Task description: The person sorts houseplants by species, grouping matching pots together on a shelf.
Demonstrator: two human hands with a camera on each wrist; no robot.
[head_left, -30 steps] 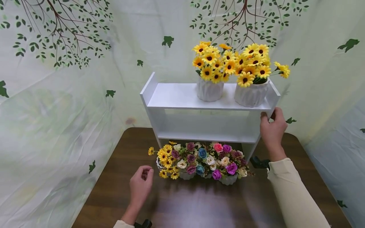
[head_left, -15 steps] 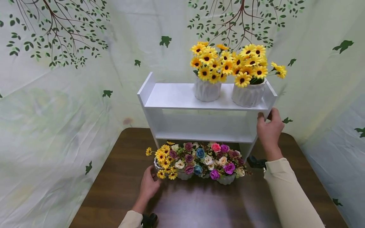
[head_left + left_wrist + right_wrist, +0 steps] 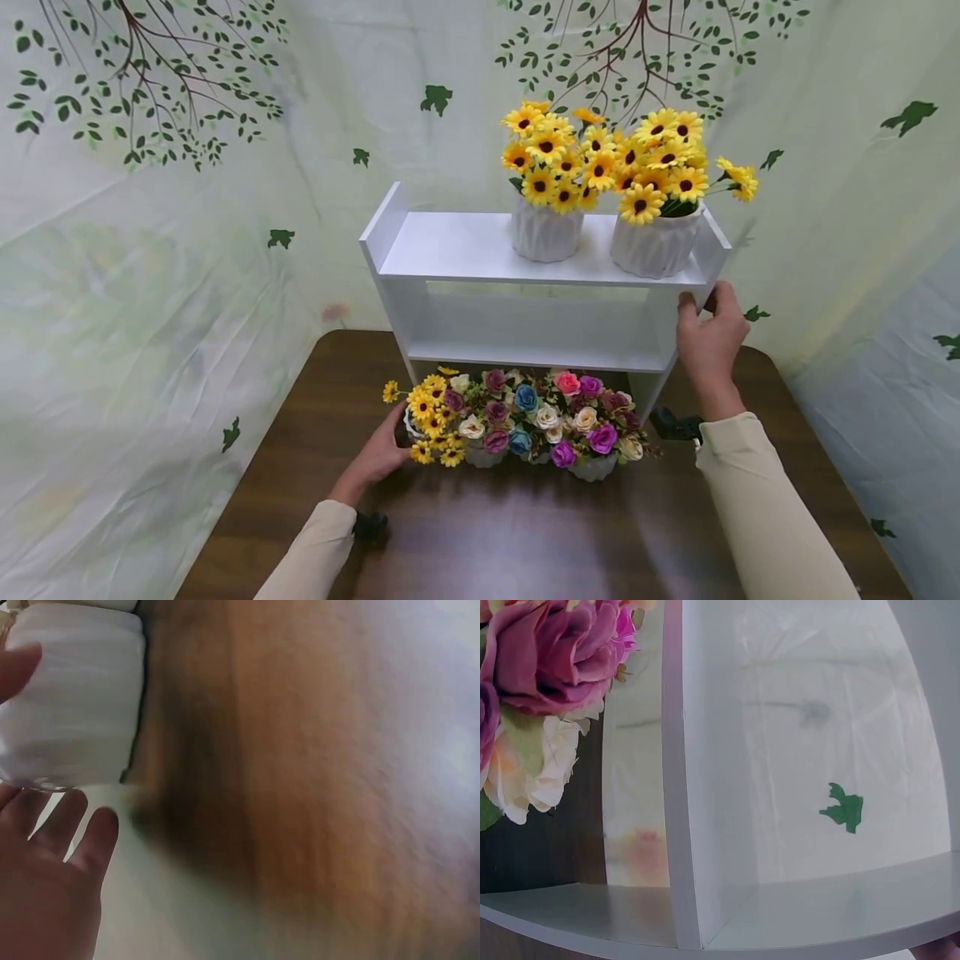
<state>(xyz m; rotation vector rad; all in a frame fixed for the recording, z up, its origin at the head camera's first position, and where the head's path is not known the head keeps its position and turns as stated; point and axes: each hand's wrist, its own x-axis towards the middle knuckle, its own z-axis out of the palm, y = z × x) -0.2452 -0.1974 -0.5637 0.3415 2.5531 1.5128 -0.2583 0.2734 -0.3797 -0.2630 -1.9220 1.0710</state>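
My left hand [image 3: 381,452] is at a white pot [image 3: 82,697] of small yellow flowers [image 3: 426,410] on the table, at the left end of a row of potted flowers. In the left wrist view, the thumb [image 3: 19,669] lies over one side of the pot and the fingers [image 3: 96,836] reach along another. A white shelf [image 3: 457,250] stands behind the row. My right hand [image 3: 712,337] grips its right side panel below the top board; only a bit of that hand shows in the right wrist view.
Two white pots of yellow sunflowers [image 3: 547,237] stand on the right half of the top board. Mixed roses [image 3: 527,398] in pale pots fill the row before the shelf. The brown table [image 3: 480,533] backs onto a leaf-printed cloth [image 3: 330,108].
My left hand has moved forward and right from beside the row to the leftmost pot, its fingers now around it. The right hand stays on the shelf's side panel.
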